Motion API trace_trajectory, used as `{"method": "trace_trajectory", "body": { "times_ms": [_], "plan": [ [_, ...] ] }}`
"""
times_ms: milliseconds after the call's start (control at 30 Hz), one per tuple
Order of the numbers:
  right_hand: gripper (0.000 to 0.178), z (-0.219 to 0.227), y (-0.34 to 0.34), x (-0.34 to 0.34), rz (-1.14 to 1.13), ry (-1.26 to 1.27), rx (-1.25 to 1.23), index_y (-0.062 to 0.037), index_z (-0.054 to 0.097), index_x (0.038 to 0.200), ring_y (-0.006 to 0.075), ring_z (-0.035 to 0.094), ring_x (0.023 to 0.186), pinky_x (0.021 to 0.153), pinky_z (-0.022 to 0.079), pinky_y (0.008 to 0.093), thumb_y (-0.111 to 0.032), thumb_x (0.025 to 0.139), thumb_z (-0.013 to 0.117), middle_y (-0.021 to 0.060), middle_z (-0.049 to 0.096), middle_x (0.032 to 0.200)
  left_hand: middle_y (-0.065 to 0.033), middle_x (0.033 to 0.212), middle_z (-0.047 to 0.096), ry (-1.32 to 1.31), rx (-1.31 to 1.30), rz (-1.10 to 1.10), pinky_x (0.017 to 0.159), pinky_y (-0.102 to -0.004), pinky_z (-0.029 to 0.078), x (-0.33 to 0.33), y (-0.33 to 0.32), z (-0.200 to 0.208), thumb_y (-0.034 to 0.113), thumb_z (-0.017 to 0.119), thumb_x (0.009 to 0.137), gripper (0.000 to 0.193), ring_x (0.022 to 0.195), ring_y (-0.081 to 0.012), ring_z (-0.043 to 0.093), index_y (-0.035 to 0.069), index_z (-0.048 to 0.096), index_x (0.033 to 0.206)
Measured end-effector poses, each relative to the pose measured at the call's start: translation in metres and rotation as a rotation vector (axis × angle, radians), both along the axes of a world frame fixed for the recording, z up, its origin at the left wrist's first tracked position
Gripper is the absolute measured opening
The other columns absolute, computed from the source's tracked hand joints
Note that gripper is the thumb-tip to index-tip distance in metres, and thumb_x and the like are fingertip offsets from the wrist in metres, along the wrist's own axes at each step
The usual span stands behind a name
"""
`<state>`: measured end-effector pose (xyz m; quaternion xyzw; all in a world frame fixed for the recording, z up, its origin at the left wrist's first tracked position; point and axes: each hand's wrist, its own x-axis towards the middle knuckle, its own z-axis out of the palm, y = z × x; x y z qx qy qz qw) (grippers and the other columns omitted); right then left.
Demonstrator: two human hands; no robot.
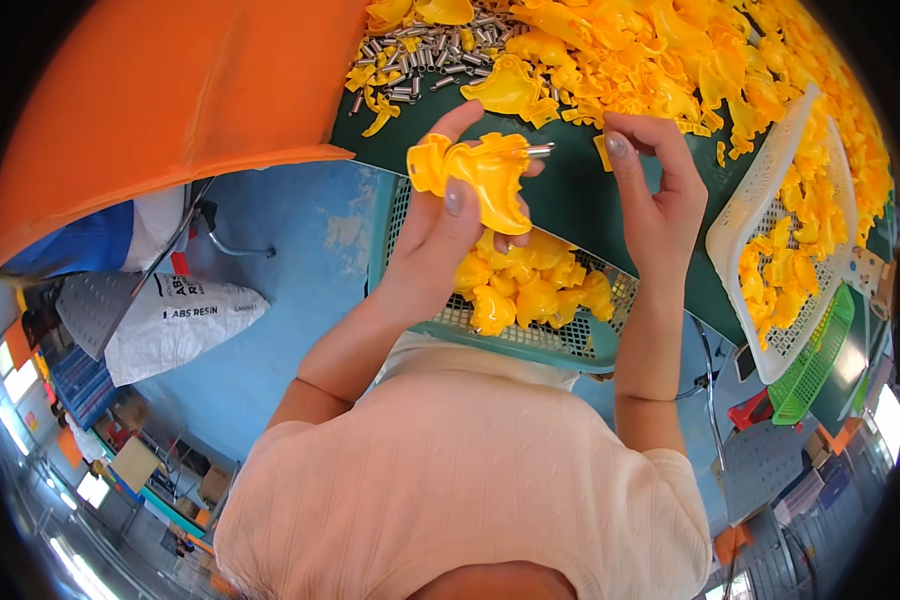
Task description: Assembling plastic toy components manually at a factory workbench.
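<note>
The left hand (437, 238) held a yellow plastic piece (487, 180) between thumb and fingers, its metal pin (540, 150) pointing toward the right hand (660, 192), whose thumb and forefinger nearly met beside a small yellow part (603, 154); whether they gripped it could not be told.

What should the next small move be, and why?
Probably bring the right hand, with the small yellow piece it seems to pinch, toward the yellow part: the left hand holds that part with a metal pin protruding on its right, and the hands are apart.
</note>
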<state>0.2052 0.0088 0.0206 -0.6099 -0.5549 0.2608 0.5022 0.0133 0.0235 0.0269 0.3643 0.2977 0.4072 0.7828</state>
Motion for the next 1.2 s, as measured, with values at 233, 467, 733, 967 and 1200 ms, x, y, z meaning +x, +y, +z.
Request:
{"method": "trace_trajectory", "body": {
  "times_ms": [233,467,733,967,1200],
  "plan": [
    [0.012,0.001,0.000,0.026,-0.249,-0.254,0.000,-0.0013,0.061,0.092,0.0090,0.055,0.078,0.073,0.042,0.0213,-0.008,0.082,0.061,0.0021,0.060,0.082,-0.0162,0.116,0.048,-0.015,0.175,-0.022,0.077,-0.0288,0.046,-0.006,0.004,-0.004,0.026,0.056,0.086,0.064,0.087,-0.0178,0.057,0.004,0.020,0.133],
    [0.008,-0.014,-0.012,0.013,-0.202,-0.542,-0.075,-0.0051,0.059,0.079,0.0120,0.051,0.061,0.061,0.037,0.0250,-0.008,0.075,0.065,0.0025,0.055,0.073,-0.0167,0.111,0.049,0.102,0.196,0.121,0.086,-0.0342,0.046,0.000,0.006,-0.005,0.016,0.068,0.077,0.060,0.095,-0.0230,0.057,0.004,0.031,0.123],
    [0.011,-0.022,-0.009,0.019,-0.371,-0.621,-0.064,-0.0091,0.059,0.080,0.0122,0.048,0.059,0.064,0.033,0.0264,-0.016,0.076,0.066,-0.0011,0.054,0.075,-0.0172,0.111,0.049,0.162,0.217,0.113,0.085,-0.0349,0.046,0.006,0.004,-0.003,0.020,0.070,0.075,0.062,0.096,-0.0259,0.058,0.003,0.031,0.120],
    [0.020,-0.024,-0.001,0.013,-0.359,-0.675,-0.124,-0.0099,0.060,0.083,0.0141,0.049,0.062,0.067,0.035,0.0292,-0.027,0.076,0.067,0.0016,0.052,0.083,-0.0146,0.111,0.050,0.129,0.165,0.053,0.088,-0.0309,0.044,0.010,0.001,-0.004,0.010,0.070,0.075,0.059,0.100,-0.0196,0.054,0.005,0.032,0.119],
    [0.017,-0.036,0.014,0.015,-0.445,-0.632,-0.112,-0.0084,0.061,0.081,0.0119,0.047,0.059,0.061,0.037,0.0251,-0.023,0.075,0.067,0.0010,0.053,0.080,-0.0140,0.112,0.051,0.149,0.158,0.008,0.089,-0.0288,0.043,0.014,-0.002,-0.005,0.009,0.069,0.075,0.059,0.102,-0.0170,0.052,0.005,0.032,0.120]
  ]
}}
